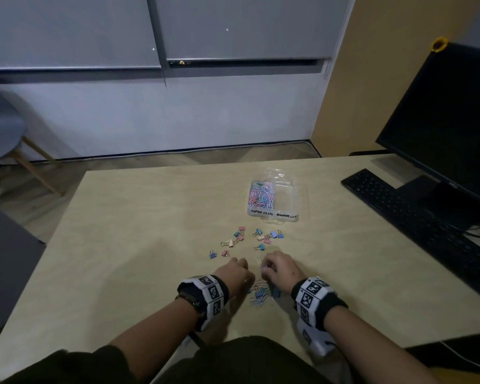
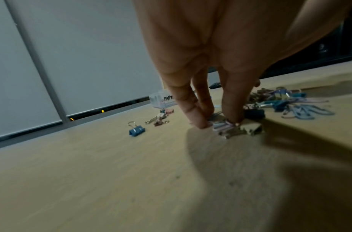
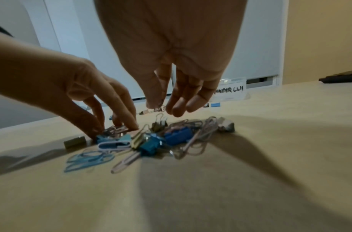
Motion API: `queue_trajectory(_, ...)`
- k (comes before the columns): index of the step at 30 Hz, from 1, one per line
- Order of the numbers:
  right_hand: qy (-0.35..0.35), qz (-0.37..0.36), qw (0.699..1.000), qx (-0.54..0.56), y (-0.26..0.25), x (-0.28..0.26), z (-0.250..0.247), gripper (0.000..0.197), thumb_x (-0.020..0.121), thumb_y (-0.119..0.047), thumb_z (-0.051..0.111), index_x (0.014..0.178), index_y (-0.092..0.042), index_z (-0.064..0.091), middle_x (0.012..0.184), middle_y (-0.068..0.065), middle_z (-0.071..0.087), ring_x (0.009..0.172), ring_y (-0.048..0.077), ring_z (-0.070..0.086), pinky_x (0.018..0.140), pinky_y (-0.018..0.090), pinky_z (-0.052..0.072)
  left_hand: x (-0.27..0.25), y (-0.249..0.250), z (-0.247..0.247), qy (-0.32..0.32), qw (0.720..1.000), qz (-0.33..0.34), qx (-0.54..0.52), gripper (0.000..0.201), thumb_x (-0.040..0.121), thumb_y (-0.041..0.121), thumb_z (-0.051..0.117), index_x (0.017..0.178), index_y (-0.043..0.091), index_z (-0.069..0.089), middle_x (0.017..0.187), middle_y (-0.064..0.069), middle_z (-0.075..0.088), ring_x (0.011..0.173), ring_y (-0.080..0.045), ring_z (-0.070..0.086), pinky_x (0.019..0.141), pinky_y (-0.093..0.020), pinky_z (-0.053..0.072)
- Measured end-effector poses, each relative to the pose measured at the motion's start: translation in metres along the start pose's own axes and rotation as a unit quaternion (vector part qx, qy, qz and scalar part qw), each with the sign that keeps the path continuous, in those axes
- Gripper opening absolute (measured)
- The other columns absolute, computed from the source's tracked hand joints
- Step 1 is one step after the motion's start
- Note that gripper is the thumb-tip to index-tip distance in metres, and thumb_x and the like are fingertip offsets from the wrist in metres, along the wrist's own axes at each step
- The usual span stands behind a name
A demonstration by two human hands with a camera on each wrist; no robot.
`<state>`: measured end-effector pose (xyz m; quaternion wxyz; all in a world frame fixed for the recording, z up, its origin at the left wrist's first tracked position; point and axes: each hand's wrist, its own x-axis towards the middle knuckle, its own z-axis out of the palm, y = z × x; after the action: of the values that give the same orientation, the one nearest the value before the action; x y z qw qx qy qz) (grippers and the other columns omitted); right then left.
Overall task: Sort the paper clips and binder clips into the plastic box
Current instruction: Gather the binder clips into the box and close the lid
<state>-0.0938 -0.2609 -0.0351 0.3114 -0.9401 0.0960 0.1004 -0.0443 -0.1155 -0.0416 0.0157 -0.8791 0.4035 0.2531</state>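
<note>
A clear plastic box (image 1: pixel 284 189) stands at mid-table; its left compartment, labelled for paper clips, holds pastel paper clips (image 1: pixel 262 194). Several small binder clips (image 1: pixel 240 239) lie scattered in front of it. A mixed pile of clips (image 1: pixel 261 293) (image 3: pixel 151 141) lies between my wrists. My left hand (image 1: pixel 240 268) (image 2: pixel 218 124) reaches down to the table and pinches pale paper clips (image 2: pixel 223 125) at the pile's left edge, beside a tan binder clip (image 2: pixel 250 128). My right hand (image 1: pixel 277 266) (image 3: pixel 161 108) hovers just above the pile, thumb and forefinger pinching a pale paper clip (image 1: pixel 264 270).
A black keyboard (image 1: pixel 416 217) and a monitor (image 1: pixel 449 128) fill the table's right side. One white paper clip (image 1: pixel 258 260) lies between my hands. A blue binder clip (image 2: pixel 137 130) sits alone to the left. A chair (image 1: pixel 0 134) stands beyond the table's left edge.
</note>
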Motion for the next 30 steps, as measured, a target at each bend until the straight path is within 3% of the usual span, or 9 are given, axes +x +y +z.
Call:
queue_trajectory(4,0.023,0.021,0.998,0.049,-0.010,0.006,-0.004,0.009,0.085,-0.007,0.055,0.083,-0.006,0.064,0.097,0.014,0.065,0.086,0.023,0.059,0.079,0.032,0.050,0.001,0.001,-0.001,0.006,1.000,-0.023,-0.010,0.030,0.091,0.011,0.052,0.119,0.015,0.062,0.121,-0.013,0.053,0.114,-0.029,0.049,0.097,-0.037,0.044)
queue_trajectory(6,0.027,0.044,0.991,0.121,-0.015,0.009,-0.005,0.015,0.086,-0.001,0.052,0.096,0.001,0.063,0.101,0.017,0.064,0.085,0.022,0.060,0.073,0.024,0.053,0.001,0.003,-0.004,0.007,0.999,-0.036,-0.016,0.029,0.092,0.013,0.051,0.119,0.011,0.062,0.120,-0.014,0.055,0.113,-0.029,0.052,0.095,-0.036,0.043)
queue_trajectory(9,0.034,0.059,0.971,0.229,-0.018,0.010,-0.006,0.028,0.087,0.007,0.049,0.111,-0.003,0.059,0.109,0.010,0.059,0.087,0.016,0.057,0.056,0.009,0.048,0.000,0.004,-0.008,0.012,0.998,-0.059,-0.033,0.029,0.096,0.017,0.045,0.116,0.003,0.060,0.120,-0.017,0.058,0.111,-0.030,0.055,0.095,-0.035,0.043)
queue_trajectory(11,0.038,0.049,0.967,0.246,-0.015,0.008,-0.005,0.032,0.087,0.007,0.048,0.114,-0.006,0.058,0.111,0.005,0.057,0.092,0.015,0.056,0.063,0.013,0.050,0.000,0.003,-0.009,0.021,0.996,-0.069,-0.054,0.029,0.097,0.017,0.043,0.116,0.002,0.058,0.119,-0.018,0.060,0.109,-0.030,0.057,0.095,-0.036,0.044)
queue_trajectory(16,0.014,0.005,0.996,0.086,0.000,-0.003,0.001,0.021,0.084,-0.001,0.058,0.103,-0.007,0.064,0.108,0.009,0.063,0.095,0.020,0.060,0.088,0.033,0.052,0.002,0.001,-0.007,0.025,0.995,-0.075,-0.066,0.030,0.096,0.012,0.038,0.121,0.004,0.052,0.118,-0.018,0.061,0.110,-0.031,0.056,0.096,-0.039,0.045)
queue_trajectory(20,-0.028,-0.034,0.998,-0.034,-0.002,-0.010,0.012,0.014,0.084,-0.019,0.062,0.096,-0.014,0.065,0.103,0.004,0.061,0.094,0.016,0.053,0.084,0.028,0.046,0.006,0.002,-0.006,0.017,0.995,-0.080,-0.058,0.026,0.094,0.013,0.043,0.117,0.007,0.054,0.117,-0.016,0.062,0.109,-0.031,0.058,0.094,-0.037,0.046)
queue_trajectory(23,-0.028,-0.045,0.987,-0.150,-0.007,-0.007,0.019,0.020,0.083,-0.032,0.061,0.096,-0.017,0.062,0.105,0.003,0.058,0.102,0.021,0.046,0.091,0.035,0.040,0.008,0.003,-0.009,-0.003,0.995,-0.084,-0.053,0.028,0.093,0.013,0.048,0.119,0.005,0.052,0.119,-0.017,0.061,0.110,-0.031,0.057,0.094,-0.037,0.046)
queue_trajectory(26,-0.044,-0.053,0.976,-0.204,-0.011,-0.002,0.019,0.024,0.085,-0.031,0.058,0.102,-0.014,0.060,0.113,0.006,0.056,0.111,0.024,0.042,0.099,0.038,0.032,0.008,0.003,-0.010,-0.013,0.995,-0.088,-0.051,0.032,0.092,0.011,0.050,0.123,0.002,0.049,0.121,-0.020,0.059,0.112,-0.033,0.056,0.094,-0.038,0.045)
queue_trajectory(30,-0.056,-0.061,0.971,-0.222,-0.015,0.000,0.017,0.016,0.087,-0.018,0.054,0.100,-0.011,0.061,0.113,0.009,0.056,0.111,0.026,0.044,0.099,0.037,0.032,0.007,0.003,-0.007,-0.012,0.994,-0.099,-0.051,0.028,0.094,0.011,0.047,0.119,0.000,0.049,0.121,-0.021,0.057,0.112,-0.035,0.054,0.093,-0.039,0.044)
